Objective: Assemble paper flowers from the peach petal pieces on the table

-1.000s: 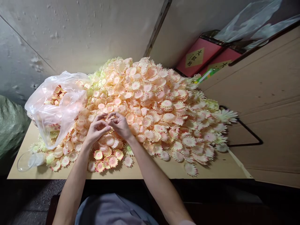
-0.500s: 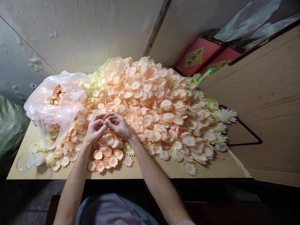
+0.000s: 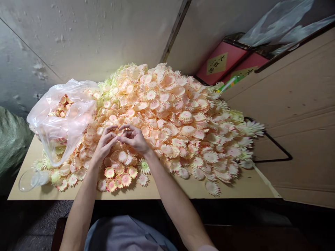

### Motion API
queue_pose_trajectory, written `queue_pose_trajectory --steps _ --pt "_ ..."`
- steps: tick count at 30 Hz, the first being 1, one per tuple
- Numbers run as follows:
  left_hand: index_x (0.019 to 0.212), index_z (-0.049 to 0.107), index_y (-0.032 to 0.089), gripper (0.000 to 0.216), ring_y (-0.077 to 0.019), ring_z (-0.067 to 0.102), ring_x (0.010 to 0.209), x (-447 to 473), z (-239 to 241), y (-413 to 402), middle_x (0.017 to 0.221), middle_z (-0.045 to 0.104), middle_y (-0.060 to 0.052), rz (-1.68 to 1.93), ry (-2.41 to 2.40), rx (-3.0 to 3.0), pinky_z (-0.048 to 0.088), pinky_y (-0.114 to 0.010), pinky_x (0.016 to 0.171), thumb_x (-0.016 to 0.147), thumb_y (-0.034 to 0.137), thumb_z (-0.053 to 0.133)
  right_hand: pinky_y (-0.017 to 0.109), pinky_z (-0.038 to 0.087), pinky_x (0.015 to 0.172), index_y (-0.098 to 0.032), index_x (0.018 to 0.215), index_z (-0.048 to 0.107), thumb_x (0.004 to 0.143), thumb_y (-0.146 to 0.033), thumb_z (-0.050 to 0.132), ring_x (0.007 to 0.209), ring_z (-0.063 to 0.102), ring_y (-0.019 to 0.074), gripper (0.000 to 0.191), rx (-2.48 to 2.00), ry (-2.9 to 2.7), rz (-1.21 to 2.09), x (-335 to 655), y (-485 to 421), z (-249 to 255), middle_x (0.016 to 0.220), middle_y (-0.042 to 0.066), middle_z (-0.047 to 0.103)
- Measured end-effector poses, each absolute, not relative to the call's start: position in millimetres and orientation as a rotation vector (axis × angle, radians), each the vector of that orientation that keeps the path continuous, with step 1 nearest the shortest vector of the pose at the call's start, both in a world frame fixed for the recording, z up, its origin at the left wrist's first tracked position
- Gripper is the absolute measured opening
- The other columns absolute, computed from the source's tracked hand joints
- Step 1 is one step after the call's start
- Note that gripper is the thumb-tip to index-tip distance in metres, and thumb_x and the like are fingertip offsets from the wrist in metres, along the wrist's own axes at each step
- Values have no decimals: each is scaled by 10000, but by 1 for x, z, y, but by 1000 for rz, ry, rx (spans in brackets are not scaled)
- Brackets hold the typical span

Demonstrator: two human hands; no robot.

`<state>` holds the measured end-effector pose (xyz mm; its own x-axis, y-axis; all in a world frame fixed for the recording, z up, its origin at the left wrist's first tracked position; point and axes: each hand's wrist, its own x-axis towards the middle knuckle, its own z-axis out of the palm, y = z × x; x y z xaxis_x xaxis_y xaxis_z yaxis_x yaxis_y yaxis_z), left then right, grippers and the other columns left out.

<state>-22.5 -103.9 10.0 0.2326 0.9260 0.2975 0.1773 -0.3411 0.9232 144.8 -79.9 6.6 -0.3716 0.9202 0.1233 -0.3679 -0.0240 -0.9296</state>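
Note:
A large heap of pink and cream fabric flower heads (image 3: 167, 115) covers most of the table (image 3: 235, 190). My left hand (image 3: 104, 144) and my right hand (image 3: 134, 138) meet fingertip to fingertip over the near left part of the heap. Both pinch at something small between them, which I cannot make out against the flowers. A few separate flower heads (image 3: 117, 176) lie in front of my wrists near the table's front edge.
A clear plastic bag (image 3: 62, 118) partly filled with flowers sits at the left of the heap. A clear round lid or dish (image 3: 27, 180) lies at the table's front left corner. Red boxes (image 3: 222, 62) stand at the back right, beside a wooden panel (image 3: 300, 104).
My hands have shifted slightly up the heap and their fingertips have drawn closer. The heap and bag have not moved.

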Motion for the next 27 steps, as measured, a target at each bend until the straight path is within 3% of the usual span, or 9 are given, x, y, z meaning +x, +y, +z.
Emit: queue_pose_trajectory --steps 6,10,13,21,27 --pt "732 608 182 295 -263 451 1320 -19 9 -103 1346 520 -84 1271 1056 1584 336 -423 1158 903 422 595 208 386 515 -214 958 616 710 -400 811 513 431 68 366 -605 -1164 1624 146 -80 6 588 -90 477" --pt "736 582 170 322 -272 522 1228 -13 6 -105 1349 488 -88 1302 1022 1383 523 -415 982 885 455 602 199 349 499 -218 913 606 718 -376 804 504 385 60 320 -582 -1171 1659 147 -82 9 578 -95 446" --pt "747 554 166 333 -244 582 1104 -9 3 -106 1343 488 -79 1305 961 1282 586 -400 879 885 466 593 195 325 488 -217 886 591 698 -363 810 499 381 57 324 -568 -1141 1721 148 -83 11 574 -98 438" --pt "822 563 177 287 -198 612 1063 -6 2 -108 1416 472 -44 1285 874 1180 595 -365 908 925 444 540 186 331 475 -223 879 553 683 -302 779 479 346 54 310 -564 -1063 1782 153 -84 12 573 -100 420" --pt "814 566 184 258 -257 637 1118 -3 4 -112 1259 617 -66 1192 821 1049 595 -434 923 909 423 561 178 220 435 -210 782 543 639 -267 773 450 237 49 276 -567 -982 1776 154 -80 5 522 -108 349"
